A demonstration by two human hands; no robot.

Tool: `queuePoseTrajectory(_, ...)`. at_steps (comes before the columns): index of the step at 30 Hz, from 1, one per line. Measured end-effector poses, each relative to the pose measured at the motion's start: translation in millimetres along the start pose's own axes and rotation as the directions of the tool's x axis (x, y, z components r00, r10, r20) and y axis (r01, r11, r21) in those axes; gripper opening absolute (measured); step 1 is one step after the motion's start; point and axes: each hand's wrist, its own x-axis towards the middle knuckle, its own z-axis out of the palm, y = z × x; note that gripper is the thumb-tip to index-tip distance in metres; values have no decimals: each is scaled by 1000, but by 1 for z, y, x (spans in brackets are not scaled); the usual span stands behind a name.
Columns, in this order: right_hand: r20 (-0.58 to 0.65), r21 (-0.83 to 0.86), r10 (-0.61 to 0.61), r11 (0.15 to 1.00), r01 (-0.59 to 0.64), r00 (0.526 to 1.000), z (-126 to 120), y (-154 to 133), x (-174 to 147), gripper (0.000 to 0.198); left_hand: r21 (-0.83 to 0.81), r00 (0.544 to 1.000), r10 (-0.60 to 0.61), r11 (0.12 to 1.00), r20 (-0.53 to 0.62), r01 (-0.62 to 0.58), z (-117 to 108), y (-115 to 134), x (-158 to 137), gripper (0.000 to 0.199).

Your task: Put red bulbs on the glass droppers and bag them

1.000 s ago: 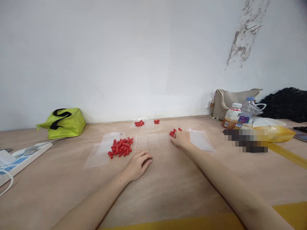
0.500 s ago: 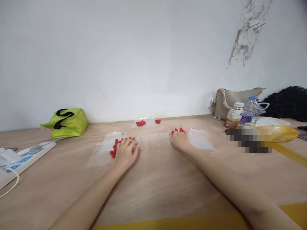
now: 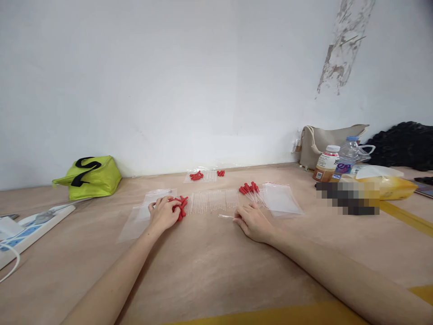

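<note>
Power strip and lime bag border the left side, well apart from the left hand. That hand's fingers bend, slightly spread, over red bulbs; whether they pinch one, I cannot tell. Rightward, clear tubes lie in a row. Nearer the viewer, the right hand pinches a single tube between thumb and fingertips, its free end pointing left; open paper stretches between the forearms. Beyond that hand, red-topped tubes fan out beside a zip bag. Bottles crowd the right side. Brown paper covers the table, yellow tape crossing nearest; behind rises a pale wall, flaking upper right.
</note>
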Motion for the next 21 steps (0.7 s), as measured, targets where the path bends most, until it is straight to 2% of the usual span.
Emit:
queuePoseTrajectory(10,6,46,-35,998,35,999,2,2,1,16,-98,999,9,995,-44,-14,2,0,6,13)
queuePoseTrajectory(12,10,29,-54,998,54,998,2,2,1,21,-107,997,9,994,-81,-17,-1,2,6,13)
queuePoseTrajectory(14,14,19,-65,998,65,998,2,2,0,22,-165,987,67,982,-145,-91,-5,10,4,12)
queuePoseTrajectory(17,-9,29,-53,998,53,999,2,1,-1,22,-356,945,245,882,-216,-310,-7,34,-11,13)
queuePoseTrajectory(19,-28,42,-46,998,47,999,2,-1,-2,20,-499,935,303,791,-182,-354,-4,53,-28,14)
queuePoseTrajectory(21,-38,39,-48,998,49,998,2,-3,-3,19,-629,936,324,702,-137,-335,4,70,-44,20)
